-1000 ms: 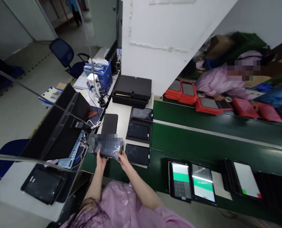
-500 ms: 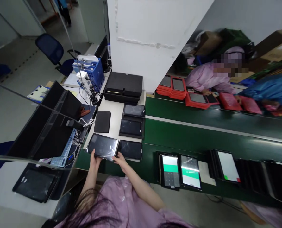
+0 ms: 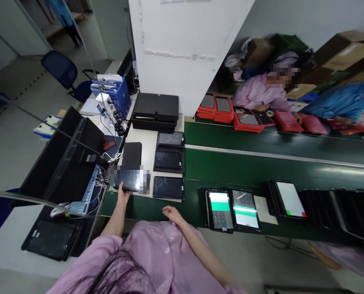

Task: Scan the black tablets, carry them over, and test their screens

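My left hand grips the lower edge of a black tablet, which is tilted over the white board and partly blurred. Its fingers are hidden beneath the tablet. My right hand is away from it, above the green bench edge, with loosely bent fingers and nothing visible in them. Just beyond that hand lies another black tablet on the board. Two more tablets, one in the middle and one farther back, lie behind it. A plain black case is behind the held tablet.
A black box stands by the white pillar. The monitor is at left. Lit tablets and a dark row line the green bench. Co-workers handle red packs across it.
My right hand has let go of the tablet and drawn back toward me. My left hand still holds the tablet. The view has shifted slightly.
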`<state>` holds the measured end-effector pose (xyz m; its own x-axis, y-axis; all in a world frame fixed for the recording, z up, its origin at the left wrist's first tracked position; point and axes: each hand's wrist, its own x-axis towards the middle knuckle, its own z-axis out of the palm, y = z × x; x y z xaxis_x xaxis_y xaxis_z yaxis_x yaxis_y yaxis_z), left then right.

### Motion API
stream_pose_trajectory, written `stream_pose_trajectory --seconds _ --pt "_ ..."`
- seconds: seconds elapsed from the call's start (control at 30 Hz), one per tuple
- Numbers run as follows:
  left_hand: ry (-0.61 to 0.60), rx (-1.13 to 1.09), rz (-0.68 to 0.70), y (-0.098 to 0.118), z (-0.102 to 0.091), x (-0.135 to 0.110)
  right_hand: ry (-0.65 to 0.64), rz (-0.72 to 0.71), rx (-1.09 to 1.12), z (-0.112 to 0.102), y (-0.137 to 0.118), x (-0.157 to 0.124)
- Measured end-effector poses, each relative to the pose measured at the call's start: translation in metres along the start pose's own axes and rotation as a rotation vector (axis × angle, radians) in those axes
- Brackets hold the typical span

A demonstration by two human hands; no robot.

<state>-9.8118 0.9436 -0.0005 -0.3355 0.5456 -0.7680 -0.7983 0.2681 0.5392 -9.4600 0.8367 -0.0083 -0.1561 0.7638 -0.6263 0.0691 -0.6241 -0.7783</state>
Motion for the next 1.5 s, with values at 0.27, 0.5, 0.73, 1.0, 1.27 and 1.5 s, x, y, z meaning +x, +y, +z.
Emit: stream_pose_trajectory --seconds 0.27,0.5,0.73,1.0,1.27,1.5 --pt "0.061 0.075 -0.054 -0.008 -0.015 0.006 0.096 -0.038 0.01 -0.003 -0.003 0.014" --pt "0.129 0.133 -0.073 -0.012 -0.02 0.004 0.087 -0.077 0.047 0.005 -0.013 0.026" --pt "0.195 0.183 -0.078 -0.014 -0.017 0.004 0.076 -0.026 0.038 0.005 -0.006 0.024" --pt "0.317 0.306 -0.082 -0.012 -0.019 0.008 0.132 0.009 0.038 -0.009 -0.004 0.027" --pt "0.216 0.439 -0.081 -0.002 -0.025 0.014 0.271 0.006 0.08 -0.029 0.009 0.005" --pt "0.237 0.61 -0.003 -0.002 -0.012 0.006 0.427 0.011 0.16 -0.049 0.027 -0.026"
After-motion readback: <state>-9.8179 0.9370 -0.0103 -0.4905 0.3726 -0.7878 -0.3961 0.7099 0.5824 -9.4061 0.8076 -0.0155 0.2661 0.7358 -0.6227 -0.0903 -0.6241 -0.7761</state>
